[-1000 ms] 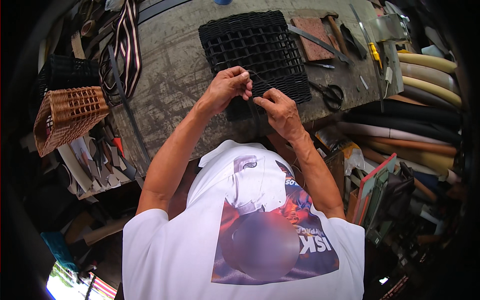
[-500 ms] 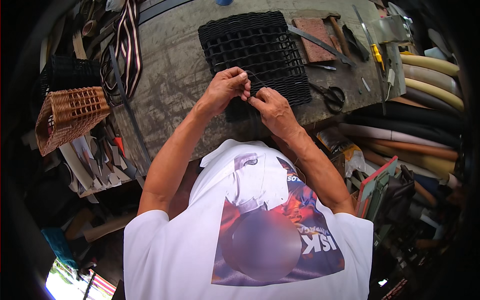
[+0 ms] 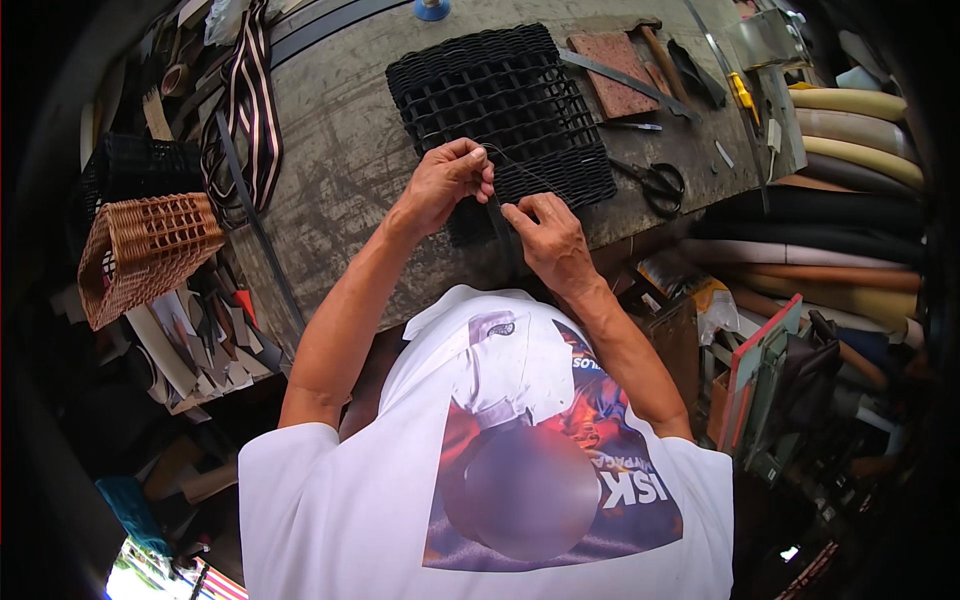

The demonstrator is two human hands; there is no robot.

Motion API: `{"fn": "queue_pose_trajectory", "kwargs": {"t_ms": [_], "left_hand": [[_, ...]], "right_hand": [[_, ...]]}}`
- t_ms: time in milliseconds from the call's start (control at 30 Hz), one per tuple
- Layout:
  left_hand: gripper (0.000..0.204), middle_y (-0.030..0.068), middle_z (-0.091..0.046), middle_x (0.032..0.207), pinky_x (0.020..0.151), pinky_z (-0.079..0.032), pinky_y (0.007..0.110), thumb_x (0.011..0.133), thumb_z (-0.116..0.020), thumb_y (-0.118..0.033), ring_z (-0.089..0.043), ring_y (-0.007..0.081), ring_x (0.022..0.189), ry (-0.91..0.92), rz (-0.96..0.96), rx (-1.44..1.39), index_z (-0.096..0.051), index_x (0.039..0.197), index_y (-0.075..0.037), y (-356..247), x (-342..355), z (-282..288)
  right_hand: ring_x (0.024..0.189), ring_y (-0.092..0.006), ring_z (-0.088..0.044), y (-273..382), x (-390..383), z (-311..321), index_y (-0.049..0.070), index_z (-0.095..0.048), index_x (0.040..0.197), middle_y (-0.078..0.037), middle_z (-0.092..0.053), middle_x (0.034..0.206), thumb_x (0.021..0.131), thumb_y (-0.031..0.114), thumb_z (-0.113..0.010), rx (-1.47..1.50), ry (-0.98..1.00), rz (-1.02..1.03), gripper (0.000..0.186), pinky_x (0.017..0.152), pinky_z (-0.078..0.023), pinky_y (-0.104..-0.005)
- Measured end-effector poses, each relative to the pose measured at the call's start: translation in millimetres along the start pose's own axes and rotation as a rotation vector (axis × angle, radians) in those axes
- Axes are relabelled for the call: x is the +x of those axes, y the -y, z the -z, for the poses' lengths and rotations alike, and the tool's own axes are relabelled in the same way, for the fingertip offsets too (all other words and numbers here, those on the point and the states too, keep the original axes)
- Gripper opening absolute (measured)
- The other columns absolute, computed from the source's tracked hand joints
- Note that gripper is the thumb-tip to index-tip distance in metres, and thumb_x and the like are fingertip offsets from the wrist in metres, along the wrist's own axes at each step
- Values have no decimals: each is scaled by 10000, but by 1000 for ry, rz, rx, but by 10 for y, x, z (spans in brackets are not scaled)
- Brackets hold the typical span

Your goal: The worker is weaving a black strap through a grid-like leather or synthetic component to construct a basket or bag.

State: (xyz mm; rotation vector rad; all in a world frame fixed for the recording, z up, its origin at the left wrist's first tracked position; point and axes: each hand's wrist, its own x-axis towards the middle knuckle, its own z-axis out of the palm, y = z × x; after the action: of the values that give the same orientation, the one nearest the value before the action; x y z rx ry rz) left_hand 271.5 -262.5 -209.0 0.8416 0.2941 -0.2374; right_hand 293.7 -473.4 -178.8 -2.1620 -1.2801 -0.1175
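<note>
A black woven basket (image 3: 485, 85) with open-grid panels lies near the bench's front edge. My left hand (image 3: 450, 185) is closed, thumb and fingertips pinching a thin dark cord (image 3: 510, 160) over the basket's lower left part. Just right and slightly lower, my right hand (image 3: 545, 240) has its fingers curled, thumb and forefinger pinched on what looks like the same cord; exactly what it grips is small. A dark flat strip (image 3: 505, 255) hangs below the hands at the bench edge.
Worn bench (image 3: 310, 110) holds black scissors (image 3: 655, 185), a metal ruler (image 3: 630, 85), red block (image 3: 605, 55), hammer (image 3: 670, 75), yellow-handled tool (image 3: 742, 95) and striped straps (image 3: 250, 90). A brown wicker basket (image 3: 150, 240) is left; material rolls (image 3: 840, 130) are stacked right.
My right hand moved up toward my left hand, then back slightly down and away. The whole view has shifted a little; both hands stay pinched over the basket.
</note>
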Motion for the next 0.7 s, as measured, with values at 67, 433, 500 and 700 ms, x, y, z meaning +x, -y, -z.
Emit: {"fn": "queue_pose_trajectory", "kwargs": {"t_ms": [67,433,500,700], "left_hand": [[163,36,-646,840,629,-538,255,1039,-544,-204,-645,122,711,-41,19,22,-584,957,-70,15,7,5],[157,38,-641,838,635,-540,256,1040,-540,-201,-643,122,713,2,4,-2,-575,961,-69,3,-3,0],[153,37,-639,837,636,-538,255,1039,-542,-201,-641,121,714,-32,8,11,-575,963,-71,4,-5,10],[151,39,-636,837,639,-533,254,1037,-547,-203,-632,119,716,-52,-5,27,-578,969,-72,25,-1,11]], "right_hand": [[831,-259,-583,34,57,-52,28,-652,974,-106,-575,884,772,-27,-625,-71,85,-19,211,747,-491,-368],[863,-294,-608,135,83,-81,27,-663,964,-111,-595,864,845,9,-651,59,-29,-218,120,772,-493,-394],[855,-300,-603,158,91,-124,25,-661,940,-118,-591,853,844,4,-643,77,-18,-241,100,771,-490,-402],[848,-308,-593,241,216,-279,29,-640,932,-125,-588,857,854,33,-644,-100,86,-285,79,788,-474,-422]]}}
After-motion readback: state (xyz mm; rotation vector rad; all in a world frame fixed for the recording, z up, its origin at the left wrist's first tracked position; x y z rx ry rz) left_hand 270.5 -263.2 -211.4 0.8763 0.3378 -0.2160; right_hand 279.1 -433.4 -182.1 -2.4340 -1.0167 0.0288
